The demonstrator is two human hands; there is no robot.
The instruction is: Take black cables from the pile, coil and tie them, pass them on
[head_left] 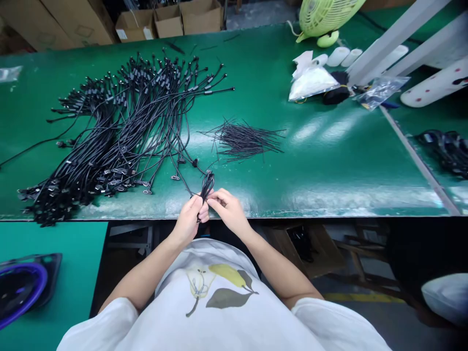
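A coiled black cable [207, 184] stands upright in my left hand [192, 213], whose fingers are wrapped round it at the table's front edge. My right hand [227, 208] pinches at the coil's right side; a twist tie may be between the fingertips, but it is too small to make out. Just beyond my hands lies a pile of thin black twist ties [248, 140]. To the left spreads a large heap of black cables [120, 126] with connectors at both ends, some of them reaching close to my left hand.
A green fan [325, 19] stands at the back right near white rolls [338, 56], a white plastic bag [310, 84] and grey metal posts [398, 39]. More black cables [444, 151] lie far right. Cardboard boxes [168, 20] sit behind the table. A purple-rimmed object [40, 280] rests lower left.
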